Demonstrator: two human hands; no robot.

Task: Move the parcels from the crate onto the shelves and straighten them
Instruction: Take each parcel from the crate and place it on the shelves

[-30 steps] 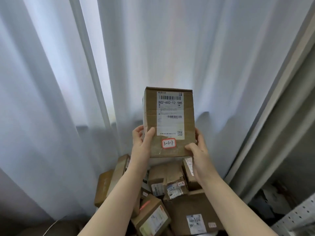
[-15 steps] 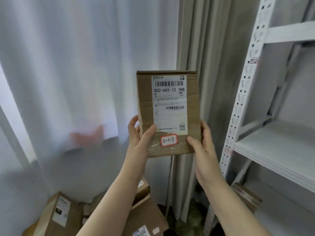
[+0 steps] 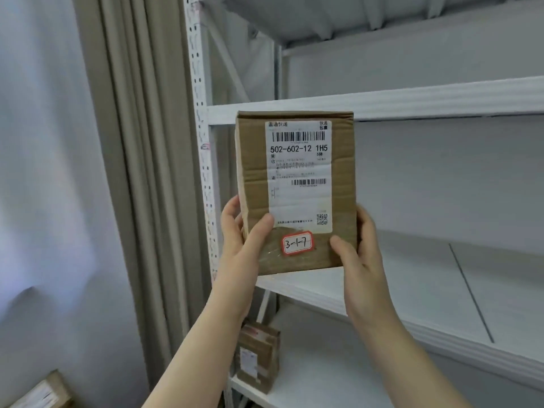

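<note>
One parcel [image 3: 253, 172] is in my two hands, a brown cardboard box that I hold upright in front of the white shelving. Its white label [image 3: 298, 201] faces me, with barcodes and the print 502-602-12 1H5. Under the label sits a red-edged sticker [image 3: 296, 242] with 3-1-7 written by hand.

My left hand [image 3: 244, 254] grips the lower left edge of the box: the thumb lies on the front face and the other fingers curl round behind the side. My right hand [image 3: 360, 260] grips the lower right edge in the same way, thumb on the front just beside the sticker, fingers behind.

The top of the box reaches the level of the upper shelf [image 3: 426, 97]. Its bottom edge shows over the front of the middle shelf [image 3: 426, 290]; if it touches there, I cannot tell. On the lower shelf [image 3: 318, 375], near its left end, a second parcel [image 3: 259, 357] stands upright, smaller and also brown.

Left of the shelves stands the perforated post [image 3: 200, 113], then a beige curtain [image 3: 141, 142], then a white curtain [image 3: 44, 142]. At the bottom left corner a third parcel [image 3: 41, 393] is partly in view.
</note>
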